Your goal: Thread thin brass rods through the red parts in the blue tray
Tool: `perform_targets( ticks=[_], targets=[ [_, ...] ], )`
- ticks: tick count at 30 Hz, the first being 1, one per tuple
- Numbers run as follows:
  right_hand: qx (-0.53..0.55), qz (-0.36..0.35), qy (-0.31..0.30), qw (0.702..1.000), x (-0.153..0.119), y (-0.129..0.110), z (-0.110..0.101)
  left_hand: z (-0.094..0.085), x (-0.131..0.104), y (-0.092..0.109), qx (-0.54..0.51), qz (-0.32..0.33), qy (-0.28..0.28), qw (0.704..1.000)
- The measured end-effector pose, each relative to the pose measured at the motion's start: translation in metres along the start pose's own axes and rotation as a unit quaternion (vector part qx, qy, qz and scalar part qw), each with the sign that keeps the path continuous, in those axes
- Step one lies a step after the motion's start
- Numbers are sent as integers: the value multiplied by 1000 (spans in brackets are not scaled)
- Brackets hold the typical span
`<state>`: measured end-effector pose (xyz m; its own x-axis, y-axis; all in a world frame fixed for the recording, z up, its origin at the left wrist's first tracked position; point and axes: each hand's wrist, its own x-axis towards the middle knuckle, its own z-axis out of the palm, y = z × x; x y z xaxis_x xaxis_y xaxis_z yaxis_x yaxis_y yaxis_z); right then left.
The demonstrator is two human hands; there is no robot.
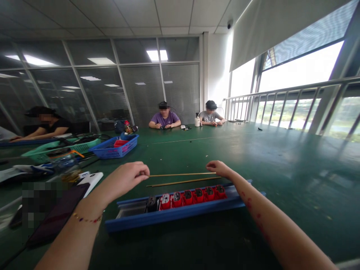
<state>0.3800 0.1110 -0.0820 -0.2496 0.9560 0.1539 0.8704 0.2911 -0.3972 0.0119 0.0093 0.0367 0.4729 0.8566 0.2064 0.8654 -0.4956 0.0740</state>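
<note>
My left hand (137, 172) pinches the left end of a thin gold-coloured rod (180, 174). At the rod's right end is my right hand (218, 167), its fingers curled and closed round it. A second thin rod (174, 183) lies just nearer to me, its right end partly behind my right hand. Close in front is a long blue channel tray (180, 214), slightly tilted across the view. A row of several red block-like parts (188, 196) with dark or grey tops sits in it, with one black part (152, 203) at the row's left end.
Left of me are a blue basket (114, 150) with a red item inside, a green basket (36, 153), a jar (63, 161) and a dark flat device (60, 213). Across the green table (225, 148) sit two people; another person is at the far left.
</note>
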Motion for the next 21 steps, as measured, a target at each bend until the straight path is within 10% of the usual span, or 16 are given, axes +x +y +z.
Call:
perform_targets(
  ticks=[8,21],
  targets=[
    [-113,170,25,979,-3,30,-1,59,40,-12,-33,-4,-107,994],
    [-127,57,-25,990,-1,17,9,113,71,-19,-14,7,-117,993]
  ],
)
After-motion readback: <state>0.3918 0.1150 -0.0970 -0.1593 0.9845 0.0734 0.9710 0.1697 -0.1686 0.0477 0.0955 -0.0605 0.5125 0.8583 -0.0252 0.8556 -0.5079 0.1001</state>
